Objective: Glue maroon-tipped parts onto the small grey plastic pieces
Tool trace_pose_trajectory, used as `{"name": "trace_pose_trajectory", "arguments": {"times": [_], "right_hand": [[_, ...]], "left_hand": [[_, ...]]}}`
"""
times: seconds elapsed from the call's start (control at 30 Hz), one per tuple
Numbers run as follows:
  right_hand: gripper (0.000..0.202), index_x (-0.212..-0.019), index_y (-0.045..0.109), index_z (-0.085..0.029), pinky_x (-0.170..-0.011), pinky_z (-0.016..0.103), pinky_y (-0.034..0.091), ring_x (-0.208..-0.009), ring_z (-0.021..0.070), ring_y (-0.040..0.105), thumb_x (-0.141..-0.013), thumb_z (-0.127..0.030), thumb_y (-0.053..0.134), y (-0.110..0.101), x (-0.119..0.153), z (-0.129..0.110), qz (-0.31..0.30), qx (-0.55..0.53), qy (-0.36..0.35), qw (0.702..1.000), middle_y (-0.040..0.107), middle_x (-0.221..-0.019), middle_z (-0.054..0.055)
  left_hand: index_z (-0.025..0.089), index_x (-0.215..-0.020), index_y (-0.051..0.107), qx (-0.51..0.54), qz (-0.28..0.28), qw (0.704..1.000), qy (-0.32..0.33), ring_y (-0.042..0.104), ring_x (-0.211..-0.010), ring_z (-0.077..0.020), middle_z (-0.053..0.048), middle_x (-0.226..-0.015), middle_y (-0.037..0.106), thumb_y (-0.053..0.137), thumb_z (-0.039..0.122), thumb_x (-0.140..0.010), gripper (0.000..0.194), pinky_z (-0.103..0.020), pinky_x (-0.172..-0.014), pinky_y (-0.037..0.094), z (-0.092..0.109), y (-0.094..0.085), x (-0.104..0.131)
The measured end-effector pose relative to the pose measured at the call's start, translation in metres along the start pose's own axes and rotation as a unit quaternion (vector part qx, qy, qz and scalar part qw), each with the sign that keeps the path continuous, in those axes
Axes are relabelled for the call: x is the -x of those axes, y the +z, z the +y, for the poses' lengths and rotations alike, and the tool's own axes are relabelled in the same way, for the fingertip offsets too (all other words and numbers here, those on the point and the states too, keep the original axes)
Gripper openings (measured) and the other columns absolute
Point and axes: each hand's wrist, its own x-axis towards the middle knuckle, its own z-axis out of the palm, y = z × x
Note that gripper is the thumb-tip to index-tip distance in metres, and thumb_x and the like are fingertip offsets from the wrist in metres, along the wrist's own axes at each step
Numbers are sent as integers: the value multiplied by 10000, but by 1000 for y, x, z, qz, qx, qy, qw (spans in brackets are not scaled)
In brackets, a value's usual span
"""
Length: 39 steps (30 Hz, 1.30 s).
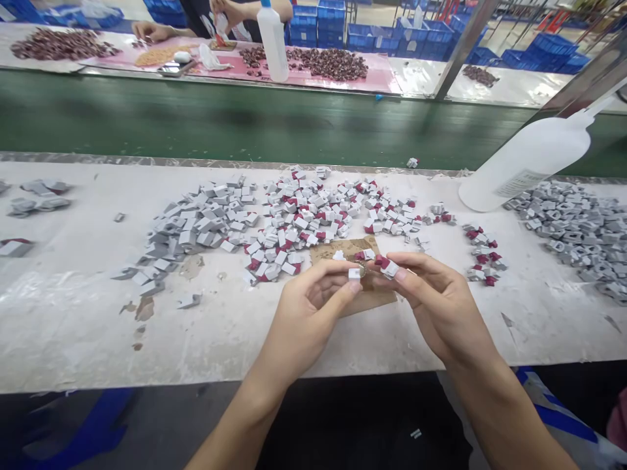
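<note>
Between thumb and fingertips, my left hand (313,303) pinches a small light-grey plastic block (354,275). A few centimetres to its right, my right hand (434,294) pinches a grey block with a dark-red part (388,267) on its left end. The two pieces are apart. Under my fingertips lies a brown card (375,300), with another grey-and-red piece (365,254) near its middle. Beyond my hands spreads a heap of grey-and-red pieces (313,209), joined on its left by a heap of plain grey blocks (200,222).
A white squeeze bottle (529,163) leans at the right, beside another grey heap (578,228). Across the green conveyor belt (220,117), a person's hands (228,13) work near brown parts and a second bottle (273,46). A metal post (465,49) rises at the back right.
</note>
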Motion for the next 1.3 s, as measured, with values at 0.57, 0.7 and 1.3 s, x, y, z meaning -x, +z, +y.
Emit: {"name": "trace_pose_trajectory", "arguments": {"times": [0.57,0.7,1.3], "right_hand": [[113,-1110,964,-317,-970,360,743,-1065,251,889,-1008,-344,925,-2,8,-10,-48,50,-31,997,920,-1117,61],[158,-1135,969,-341,-899,267,729,-1019,203,883,-1027,-257,889,-6,8,-22,-106,69,-40,991,905,-1054,44],[338,-1438,763,-216,-1128,550,654,-1295,300,768,-1128,-351,770,11,-239,-49,11,445,-53,894,731,-1550,146]], "left_hand": [[234,-1117,884,27,-38,999,0,890,-1093,-242,-43,-1127,912,875,278,-1015,111,-336,-1003,742,6,10,-5],[253,-1122,898,15,-86,996,-6,878,-1102,-247,-45,-1135,902,886,310,-1018,119,-344,-1002,736,9,3,-2],[225,-953,715,-353,56,934,-5,768,-975,-241,-59,-1018,813,739,131,-924,102,-345,-838,593,83,-32,-173]]}}
